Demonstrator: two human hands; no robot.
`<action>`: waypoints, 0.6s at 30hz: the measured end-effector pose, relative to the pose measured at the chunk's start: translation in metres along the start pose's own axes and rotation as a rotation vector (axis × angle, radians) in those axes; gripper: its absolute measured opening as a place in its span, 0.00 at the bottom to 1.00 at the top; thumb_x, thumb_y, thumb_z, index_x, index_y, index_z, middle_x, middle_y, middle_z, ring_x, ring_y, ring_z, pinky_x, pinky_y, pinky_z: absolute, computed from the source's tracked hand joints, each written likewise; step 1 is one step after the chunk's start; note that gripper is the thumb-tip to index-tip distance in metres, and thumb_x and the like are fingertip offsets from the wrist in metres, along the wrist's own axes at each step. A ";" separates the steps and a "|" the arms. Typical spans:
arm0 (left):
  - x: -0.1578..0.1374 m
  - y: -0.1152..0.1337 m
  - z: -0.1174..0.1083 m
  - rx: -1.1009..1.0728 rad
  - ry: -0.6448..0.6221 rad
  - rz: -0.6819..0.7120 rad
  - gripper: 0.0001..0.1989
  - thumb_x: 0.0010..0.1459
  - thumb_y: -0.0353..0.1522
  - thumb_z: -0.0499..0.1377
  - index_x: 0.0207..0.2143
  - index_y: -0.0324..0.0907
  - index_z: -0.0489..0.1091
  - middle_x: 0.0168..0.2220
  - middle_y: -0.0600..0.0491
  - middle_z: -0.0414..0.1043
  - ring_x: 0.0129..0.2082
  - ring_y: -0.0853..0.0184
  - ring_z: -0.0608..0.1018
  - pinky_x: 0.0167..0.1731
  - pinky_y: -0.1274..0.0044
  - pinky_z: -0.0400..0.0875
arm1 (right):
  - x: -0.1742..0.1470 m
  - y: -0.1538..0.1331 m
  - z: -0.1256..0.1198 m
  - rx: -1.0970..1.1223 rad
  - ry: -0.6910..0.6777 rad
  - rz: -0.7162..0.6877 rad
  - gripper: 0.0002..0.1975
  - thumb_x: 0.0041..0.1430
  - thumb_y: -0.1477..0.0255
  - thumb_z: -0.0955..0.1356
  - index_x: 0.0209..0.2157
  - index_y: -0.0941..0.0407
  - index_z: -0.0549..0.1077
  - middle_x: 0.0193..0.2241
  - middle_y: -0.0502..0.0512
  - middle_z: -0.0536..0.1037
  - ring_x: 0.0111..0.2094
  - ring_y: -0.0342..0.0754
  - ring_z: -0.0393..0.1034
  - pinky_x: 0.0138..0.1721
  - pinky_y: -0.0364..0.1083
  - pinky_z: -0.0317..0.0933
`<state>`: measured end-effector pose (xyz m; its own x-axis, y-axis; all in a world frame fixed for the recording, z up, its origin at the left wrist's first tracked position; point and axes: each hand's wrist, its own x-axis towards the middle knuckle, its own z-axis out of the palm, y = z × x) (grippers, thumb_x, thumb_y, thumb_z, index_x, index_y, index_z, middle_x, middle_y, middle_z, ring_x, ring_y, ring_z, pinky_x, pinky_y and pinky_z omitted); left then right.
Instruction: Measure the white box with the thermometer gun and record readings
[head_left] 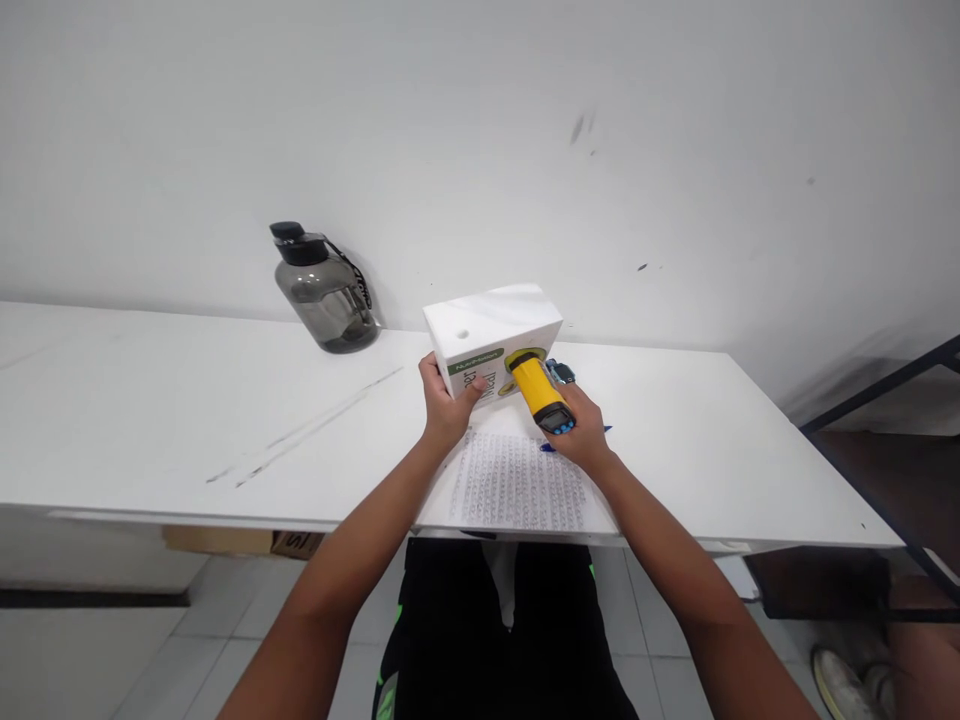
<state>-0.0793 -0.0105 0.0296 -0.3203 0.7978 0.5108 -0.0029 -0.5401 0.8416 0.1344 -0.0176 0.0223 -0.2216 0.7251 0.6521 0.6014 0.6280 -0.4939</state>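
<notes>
— Two hands are busy, both yours. Your left hand [444,400] is wrapped around the near corner of the white box [491,340], holding it up on the bench [150,420]. Your right hand [579,432] is closed tight around the yellow gun-shaped tool [541,392].

— Where does the tool point?

— Its front end is right up against the side of the box, by the green and yellow print. It looks like it is touching, but you cannot be sure from here.

— So what step is this?

— You seem to be in the middle of it: box held, tool aimed at its side.

— What does the next bit need?

— Keep your left grip firm so the box does not tip. Keep the tool straight and flat to the box.

— What else is around?

— Under your wrists lies a sheet of bubble wrap [517,485]. A dark water bottle [326,290] stands well apart, back by the wall. Something small and blue peeks out behind your right hand; you cannot tell what.
</notes>
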 end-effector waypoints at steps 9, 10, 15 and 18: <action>0.001 -0.005 -0.001 0.011 0.007 0.038 0.35 0.45 0.48 0.69 0.47 0.46 0.55 0.44 0.49 0.67 0.43 0.60 0.76 0.40 0.68 0.74 | 0.002 0.002 0.003 0.076 0.109 -0.143 0.13 0.54 0.67 0.68 0.42 0.54 0.71 0.32 0.56 0.76 0.33 0.52 0.72 0.32 0.50 0.68; 0.001 -0.005 0.000 0.013 0.022 0.031 0.35 0.45 0.48 0.69 0.47 0.46 0.55 0.44 0.48 0.68 0.43 0.61 0.76 0.40 0.68 0.74 | 0.002 0.001 0.003 0.104 0.110 -0.113 0.13 0.54 0.66 0.68 0.42 0.54 0.71 0.32 0.56 0.76 0.33 0.52 0.72 0.33 0.50 0.68; 0.007 -0.004 0.000 0.027 0.167 -0.080 0.33 0.45 0.48 0.69 0.45 0.44 0.56 0.43 0.49 0.70 0.42 0.62 0.77 0.42 0.69 0.74 | 0.001 -0.001 0.005 0.342 0.117 0.237 0.15 0.53 0.59 0.71 0.37 0.54 0.70 0.31 0.53 0.73 0.32 0.49 0.69 0.36 0.50 0.67; 0.015 -0.009 -0.004 0.058 0.280 -0.146 0.31 0.47 0.48 0.68 0.43 0.44 0.56 0.43 0.49 0.70 0.43 0.63 0.76 0.44 0.69 0.74 | 0.005 0.000 0.003 0.523 0.115 0.383 0.17 0.55 0.57 0.69 0.40 0.54 0.68 0.31 0.51 0.72 0.31 0.47 0.68 0.36 0.49 0.66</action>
<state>-0.0877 0.0050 0.0291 -0.5688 0.7567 0.3223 -0.0171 -0.4027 0.9152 0.1314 -0.0129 0.0241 0.0346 0.9080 0.4175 0.1629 0.4070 -0.8988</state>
